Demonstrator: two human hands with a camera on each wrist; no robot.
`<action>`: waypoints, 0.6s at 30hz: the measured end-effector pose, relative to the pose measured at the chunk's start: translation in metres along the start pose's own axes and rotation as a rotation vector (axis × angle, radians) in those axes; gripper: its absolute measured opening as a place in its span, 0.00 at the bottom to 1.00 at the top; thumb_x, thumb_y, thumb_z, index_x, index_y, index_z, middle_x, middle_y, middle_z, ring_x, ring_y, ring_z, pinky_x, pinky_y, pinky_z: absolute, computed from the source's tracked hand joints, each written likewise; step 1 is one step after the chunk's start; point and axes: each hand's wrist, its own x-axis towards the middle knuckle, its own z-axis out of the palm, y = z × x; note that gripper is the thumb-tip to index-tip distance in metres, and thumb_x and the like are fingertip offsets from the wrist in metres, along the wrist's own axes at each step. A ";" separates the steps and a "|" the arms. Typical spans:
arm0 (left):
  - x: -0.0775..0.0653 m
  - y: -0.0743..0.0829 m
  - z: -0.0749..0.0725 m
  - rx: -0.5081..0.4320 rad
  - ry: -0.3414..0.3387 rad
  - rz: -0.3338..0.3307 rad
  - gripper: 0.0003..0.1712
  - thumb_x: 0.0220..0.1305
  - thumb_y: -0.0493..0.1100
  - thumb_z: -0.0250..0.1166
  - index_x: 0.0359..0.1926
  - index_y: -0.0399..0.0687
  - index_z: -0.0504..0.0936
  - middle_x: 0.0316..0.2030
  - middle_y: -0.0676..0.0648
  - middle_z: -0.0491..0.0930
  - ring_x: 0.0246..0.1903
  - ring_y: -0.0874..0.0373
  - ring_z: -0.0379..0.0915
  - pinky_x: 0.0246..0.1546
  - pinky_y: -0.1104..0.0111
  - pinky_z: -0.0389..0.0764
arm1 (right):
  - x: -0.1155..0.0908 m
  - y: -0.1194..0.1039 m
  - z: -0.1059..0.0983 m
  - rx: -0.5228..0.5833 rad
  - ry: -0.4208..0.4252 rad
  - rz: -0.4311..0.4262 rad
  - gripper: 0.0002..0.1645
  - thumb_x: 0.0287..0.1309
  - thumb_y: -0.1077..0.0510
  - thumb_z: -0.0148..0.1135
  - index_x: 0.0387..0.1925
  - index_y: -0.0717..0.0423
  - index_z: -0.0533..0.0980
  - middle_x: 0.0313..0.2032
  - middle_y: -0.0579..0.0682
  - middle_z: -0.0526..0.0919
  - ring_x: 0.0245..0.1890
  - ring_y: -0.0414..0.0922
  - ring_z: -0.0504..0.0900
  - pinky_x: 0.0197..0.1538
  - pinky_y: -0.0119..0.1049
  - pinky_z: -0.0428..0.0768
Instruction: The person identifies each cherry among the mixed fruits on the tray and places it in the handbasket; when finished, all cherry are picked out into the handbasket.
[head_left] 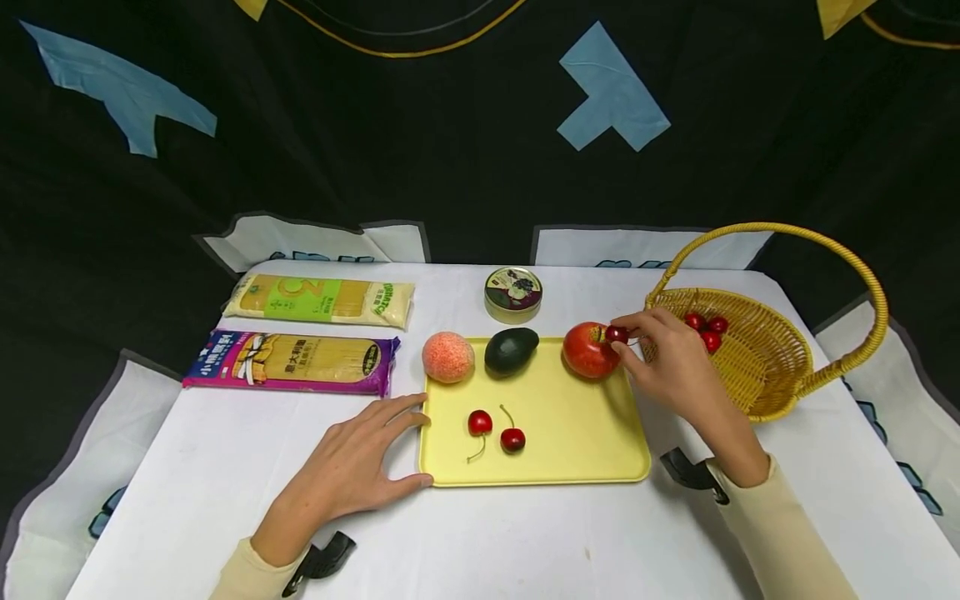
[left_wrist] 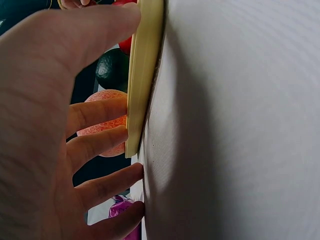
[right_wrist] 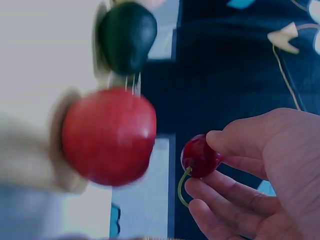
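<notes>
Between thumb and fingers my right hand [head_left: 678,362] pinches a dark red cherry [right_wrist: 200,156], its green stem hanging down in the right wrist view. In the head view that hand is just right of a red pomegranate-like fruit [head_left: 590,351], beside the wicker basket [head_left: 772,367]. My left hand [head_left: 352,458] touches the left edge of the yellow tray [head_left: 577,433] with fairly straight, spread fingers. On the tray lie a cherry [head_left: 480,422] and another cherry [head_left: 513,440], both stemmed. A dark green avocado [head_left: 510,351] and a peach-like orange fruit [head_left: 447,357] sit along its far edge.
Several red cherries [head_left: 711,341] lie inside the basket, whose tall handle [head_left: 862,275] arches up at the right. A round tin [head_left: 513,294] stands behind the tray. Two noodle packs, one green-labelled pack [head_left: 318,300] and one purple pack [head_left: 292,362], lie at the left.
</notes>
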 end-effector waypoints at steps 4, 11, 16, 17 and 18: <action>0.000 0.000 0.001 0.000 -0.001 -0.002 0.41 0.51 0.80 0.64 0.61 0.67 0.78 0.74 0.59 0.62 0.70 0.52 0.64 0.53 0.46 0.79 | 0.001 0.017 -0.008 0.027 0.021 0.043 0.17 0.56 0.63 0.73 0.49 0.60 0.82 0.46 0.58 0.81 0.40 0.54 0.84 0.43 0.53 0.85; -0.001 0.000 0.002 -0.007 0.007 0.002 0.41 0.51 0.80 0.64 0.61 0.67 0.78 0.74 0.59 0.63 0.70 0.53 0.64 0.56 0.47 0.78 | 0.003 0.041 -0.016 0.011 0.043 0.097 0.17 0.59 0.63 0.69 0.50 0.61 0.82 0.45 0.60 0.80 0.41 0.56 0.83 0.42 0.52 0.83; -0.001 -0.001 0.002 -0.006 0.015 0.008 0.41 0.51 0.80 0.64 0.60 0.67 0.78 0.74 0.59 0.63 0.70 0.53 0.64 0.56 0.48 0.78 | 0.001 0.055 -0.021 -0.015 0.011 0.164 0.18 0.62 0.61 0.68 0.53 0.60 0.80 0.47 0.61 0.80 0.41 0.57 0.82 0.43 0.54 0.82; 0.000 -0.001 0.002 -0.007 0.015 0.009 0.41 0.51 0.80 0.64 0.60 0.67 0.78 0.74 0.59 0.63 0.70 0.53 0.64 0.56 0.48 0.78 | 0.001 0.058 -0.021 -0.021 -0.001 0.184 0.18 0.62 0.60 0.68 0.54 0.60 0.80 0.48 0.62 0.80 0.42 0.57 0.82 0.43 0.54 0.82; 0.000 -0.001 0.002 -0.009 0.015 0.009 0.41 0.51 0.80 0.64 0.60 0.67 0.78 0.74 0.59 0.63 0.70 0.53 0.64 0.56 0.48 0.78 | 0.001 0.061 -0.022 -0.025 -0.013 0.198 0.19 0.63 0.60 0.68 0.54 0.61 0.80 0.49 0.62 0.79 0.42 0.57 0.82 0.44 0.55 0.82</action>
